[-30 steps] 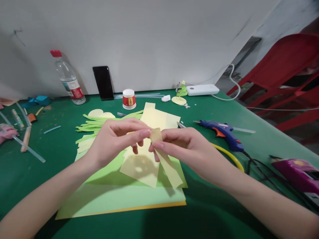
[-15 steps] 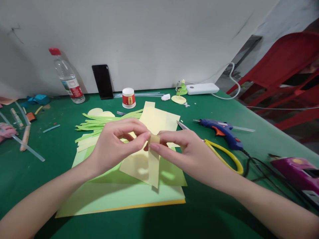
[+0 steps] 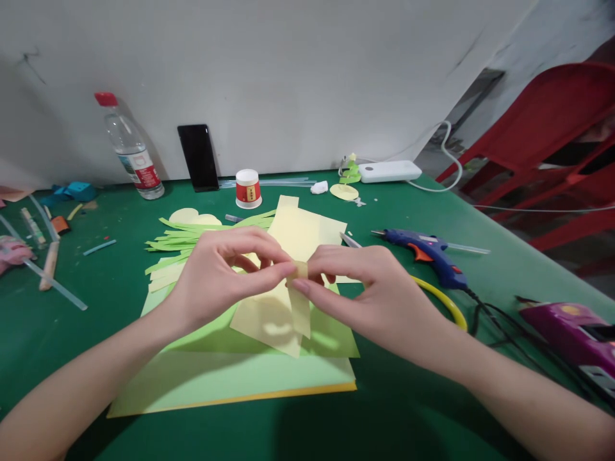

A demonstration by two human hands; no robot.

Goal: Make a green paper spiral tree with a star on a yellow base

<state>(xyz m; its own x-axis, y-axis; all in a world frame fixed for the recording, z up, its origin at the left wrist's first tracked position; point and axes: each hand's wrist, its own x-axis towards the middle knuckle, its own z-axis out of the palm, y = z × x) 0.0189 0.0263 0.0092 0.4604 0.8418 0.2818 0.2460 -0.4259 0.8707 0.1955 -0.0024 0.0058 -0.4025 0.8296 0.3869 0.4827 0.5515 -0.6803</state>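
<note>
Between my fingertips is a pale yellow paper strip (image 3: pixel 300 314), its upper end curled over and its tail hanging down. My left hand (image 3: pixel 230 275) pinches the curled end from the left. From the right, my right hand (image 3: pixel 360 282) grips the same strip between thumb and fingers. Beneath them lie pale yellow paper pieces (image 3: pixel 300 230) on green sheets (image 3: pixel 230 378). Fringed green paper strips (image 3: pixel 187 240) rest left of the yellow pieces. Yellow-handled scissors (image 3: pixel 444 299) are partly hidden behind my right hand.
A blue glue gun (image 3: pixel 427 250) and a purple device (image 3: pixel 571 336) with cords lie at right. Along the wall stand a bottle (image 3: pixel 134 153), a phone (image 3: pixel 198 157), a paper cup (image 3: pixel 248 189) and a white power strip (image 3: pixel 390 171). Craft scraps lie at far left.
The strip's hanging tail has become shorter and tilts slightly, its top curled further between my fingers. My left fingertips moved a little right; my right hand now covers more of the scissors.
</note>
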